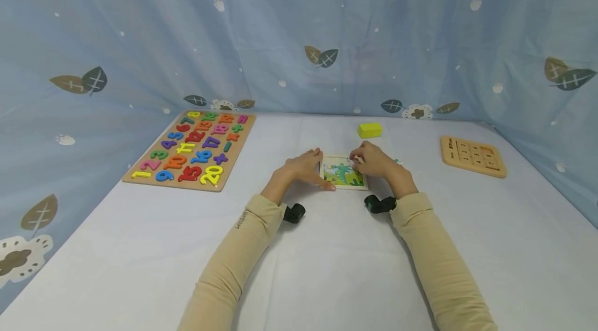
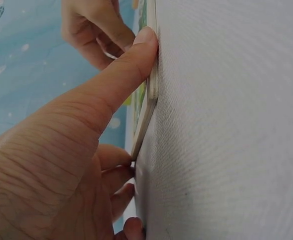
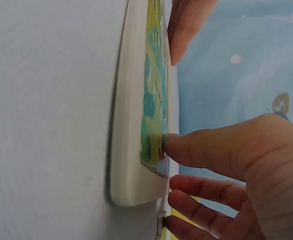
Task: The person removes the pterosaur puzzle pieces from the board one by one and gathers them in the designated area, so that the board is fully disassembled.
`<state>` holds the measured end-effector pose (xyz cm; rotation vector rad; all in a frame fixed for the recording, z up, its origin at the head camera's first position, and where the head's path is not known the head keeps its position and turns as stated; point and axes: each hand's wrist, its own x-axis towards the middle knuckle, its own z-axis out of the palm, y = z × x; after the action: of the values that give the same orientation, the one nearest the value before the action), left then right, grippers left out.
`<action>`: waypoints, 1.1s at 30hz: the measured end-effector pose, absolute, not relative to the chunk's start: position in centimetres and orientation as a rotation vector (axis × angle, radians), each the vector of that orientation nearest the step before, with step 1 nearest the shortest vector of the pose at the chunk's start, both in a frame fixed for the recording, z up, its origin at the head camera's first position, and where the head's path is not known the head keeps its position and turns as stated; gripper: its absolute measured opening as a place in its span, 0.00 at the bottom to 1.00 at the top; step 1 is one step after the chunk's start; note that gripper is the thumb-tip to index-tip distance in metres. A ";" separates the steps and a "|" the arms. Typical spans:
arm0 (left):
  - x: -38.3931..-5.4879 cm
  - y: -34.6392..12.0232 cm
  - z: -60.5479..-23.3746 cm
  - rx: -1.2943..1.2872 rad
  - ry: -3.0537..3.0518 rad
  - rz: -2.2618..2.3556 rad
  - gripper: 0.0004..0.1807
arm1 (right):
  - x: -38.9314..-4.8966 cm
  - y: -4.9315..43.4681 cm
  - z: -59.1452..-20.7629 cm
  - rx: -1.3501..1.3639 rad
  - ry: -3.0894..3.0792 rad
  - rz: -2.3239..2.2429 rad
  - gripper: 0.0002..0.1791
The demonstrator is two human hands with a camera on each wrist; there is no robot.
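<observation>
A small jigsaw puzzle (image 1: 343,173) with a green dinosaur picture lies in a pale wooden tray (image 1: 345,189) on the table. My left hand (image 1: 306,167) spans the tray's left corner. Its straight thumb presses the near rim and its fingers lie along the left side, as the left wrist view shows. Over the picture's right part, my right hand (image 1: 374,160) pinches a small pale puzzle piece (image 1: 358,159), mostly hidden by the fingers. In the right wrist view, the thumb (image 3: 186,147) is right at the picture's surface. Another small piece (image 3: 161,225) lies beside the tray, by a fingertip.
A yellow block (image 1: 370,130) sits behind the tray. To the left lies a board of colourful numbers (image 1: 219,184), and to the right a wooden number board (image 1: 473,157). A patterned blue curtain (image 1: 280,35) hangs behind the white table (image 1: 322,269).
</observation>
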<state>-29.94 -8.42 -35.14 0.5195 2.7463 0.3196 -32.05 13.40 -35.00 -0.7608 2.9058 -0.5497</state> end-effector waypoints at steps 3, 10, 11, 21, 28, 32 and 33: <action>-30.0 -8.5 -35.2 0.525 2.741 0.323 0.62 | -32.0 13.5 -35.0 -0.769 2.908 -0.531 0.17; -30.1 -8.5 -35.0 0.528 2.757 0.320 0.62 | -31.9 13.1 -34.9 -0.830 2.925 -0.545 0.18; -30.1 -8.5 -35.0 0.529 2.757 0.317 0.62 | -31.9 13.0 -34.9 -0.821 2.928 -0.543 0.18; -30.2 -8.3 -34.9 0.538 2.760 0.318 0.62 | -32.1 13.0 -35.2 -0.755 2.946 -0.590 0.19; -30.2 -8.4 -35.2 0.526 2.757 0.314 0.62 | -31.9 12.9 -35.0 -0.831 2.923 -0.660 0.24; -30.1 -8.4 -35.3 0.518 2.753 0.324 0.62 | -31.8 12.8 -34.9 -0.781 2.901 -0.675 0.23; -30.1 -8.4 -35.3 0.519 2.751 0.326 0.62 | -31.7 12.7 -34.8 -0.762 2.898 -0.677 0.23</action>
<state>-30.10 -8.39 -35.33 0.5194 2.7510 0.3257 -31.73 12.74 -34.81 -0.7623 2.8979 -0.6771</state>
